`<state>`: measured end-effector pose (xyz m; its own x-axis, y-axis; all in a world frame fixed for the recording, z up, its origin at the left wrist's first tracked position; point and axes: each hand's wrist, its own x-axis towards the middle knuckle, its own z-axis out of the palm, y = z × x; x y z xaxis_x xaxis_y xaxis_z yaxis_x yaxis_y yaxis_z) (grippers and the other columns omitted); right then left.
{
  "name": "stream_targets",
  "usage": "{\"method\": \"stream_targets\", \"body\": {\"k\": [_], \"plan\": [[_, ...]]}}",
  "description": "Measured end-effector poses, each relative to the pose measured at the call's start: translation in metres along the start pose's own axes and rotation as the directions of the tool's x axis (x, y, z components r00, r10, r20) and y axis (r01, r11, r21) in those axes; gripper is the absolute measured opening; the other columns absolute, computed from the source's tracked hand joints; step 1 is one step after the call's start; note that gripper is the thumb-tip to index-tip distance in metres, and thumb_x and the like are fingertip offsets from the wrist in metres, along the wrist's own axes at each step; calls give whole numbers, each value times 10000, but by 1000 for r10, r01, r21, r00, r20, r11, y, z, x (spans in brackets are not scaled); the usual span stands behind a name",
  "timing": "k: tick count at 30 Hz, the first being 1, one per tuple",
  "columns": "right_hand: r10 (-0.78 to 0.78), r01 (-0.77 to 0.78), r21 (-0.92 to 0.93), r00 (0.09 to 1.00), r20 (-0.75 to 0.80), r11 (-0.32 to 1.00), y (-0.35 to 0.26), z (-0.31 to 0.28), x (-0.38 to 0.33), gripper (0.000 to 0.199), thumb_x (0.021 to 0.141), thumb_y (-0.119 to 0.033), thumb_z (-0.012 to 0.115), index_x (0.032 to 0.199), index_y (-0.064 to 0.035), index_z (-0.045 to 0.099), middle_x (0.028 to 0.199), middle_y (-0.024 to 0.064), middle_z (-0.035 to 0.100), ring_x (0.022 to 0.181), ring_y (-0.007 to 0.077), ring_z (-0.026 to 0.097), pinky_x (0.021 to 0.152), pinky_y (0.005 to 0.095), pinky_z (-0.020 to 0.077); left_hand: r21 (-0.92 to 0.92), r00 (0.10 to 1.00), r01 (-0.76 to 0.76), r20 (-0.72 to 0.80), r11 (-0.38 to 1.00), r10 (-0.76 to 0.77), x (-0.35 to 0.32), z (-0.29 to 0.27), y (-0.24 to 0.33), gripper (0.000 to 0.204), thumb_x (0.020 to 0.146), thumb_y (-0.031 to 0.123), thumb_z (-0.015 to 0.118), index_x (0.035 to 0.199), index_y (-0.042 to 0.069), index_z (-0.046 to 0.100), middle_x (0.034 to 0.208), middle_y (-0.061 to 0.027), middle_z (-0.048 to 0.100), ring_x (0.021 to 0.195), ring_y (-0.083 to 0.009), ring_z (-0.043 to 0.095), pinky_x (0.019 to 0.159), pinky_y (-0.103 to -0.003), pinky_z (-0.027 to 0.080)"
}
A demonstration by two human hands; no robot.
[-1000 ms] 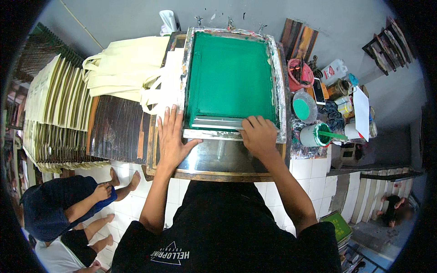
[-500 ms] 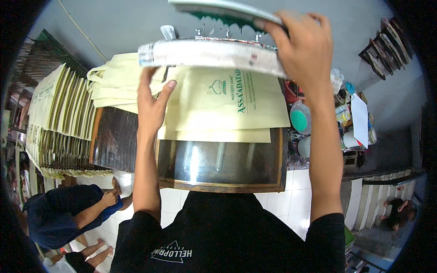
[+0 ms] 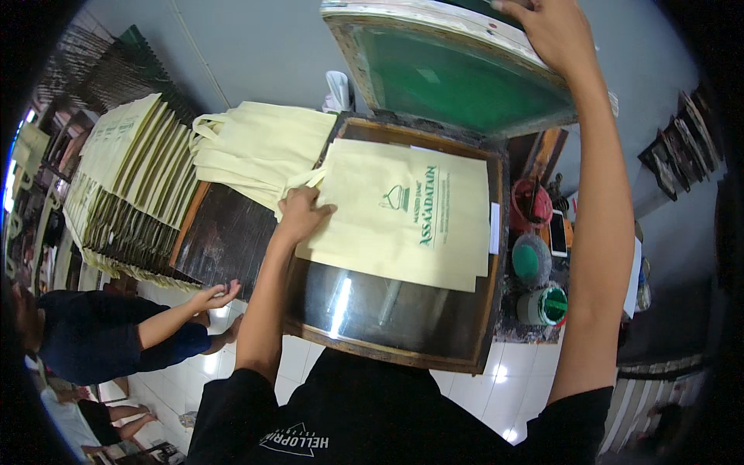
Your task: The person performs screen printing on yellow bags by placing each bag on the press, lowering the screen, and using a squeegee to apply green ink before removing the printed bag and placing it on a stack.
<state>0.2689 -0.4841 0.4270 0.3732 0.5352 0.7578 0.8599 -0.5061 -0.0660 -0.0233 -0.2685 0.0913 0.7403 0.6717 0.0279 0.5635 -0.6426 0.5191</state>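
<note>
A cream cloth bag with a fresh green print lies on the glass-topped printing board in front of me. My left hand pinches the bag's left edge, near its handles. My right hand is raised high and grips the wooden frame of the green-mesh printing screen, which is tilted up and away from the bag.
A pile of blank cream bags lies left of the board. Printed bags are fanned out in overlapping rows at far left. Ink tubs stand to the right. A person in dark clothes crouches on the white tiled floor at lower left.
The screen, flat on the board a second ago under both hands, has been swung up by my right hand. My left hand let go of it and dropped to the printed bag's edge.
</note>
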Motion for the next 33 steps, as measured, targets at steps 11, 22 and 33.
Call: {"method": "stream_targets", "body": {"k": [11,22,33], "plan": [[-10,8,48,999,35,999,15,8,22,413,839,-353,718,973,37,734,950,278,703,905,430,688,816,474,534,164,823,186,-565,969,-62,-45,-115,-95,607,872,284,733,1388,39,529,1297,-229,625,1201,-414,582,1052,-485,401],[-53,52,15,992,114,999,37,13,17,428,851,-362,696,1005,34,750,988,269,719,960,429,688,889,480,534,-142,820,-540,132,829,557,90,161,196,513,903,286,669,1330,28,549,1318,-227,609,1232,-406,571,1061,-502,417],[-58,80,-135,985,160,988,45,28,15,313,846,-335,637,1002,-114,795,1042,145,754,1051,300,698,975,494,446,-169,751,-440,468,882,465,146,174,261,689,739,199,736,1402,94,585,1492,-129,524,1413,-313,427,1146,-432,335]]}}
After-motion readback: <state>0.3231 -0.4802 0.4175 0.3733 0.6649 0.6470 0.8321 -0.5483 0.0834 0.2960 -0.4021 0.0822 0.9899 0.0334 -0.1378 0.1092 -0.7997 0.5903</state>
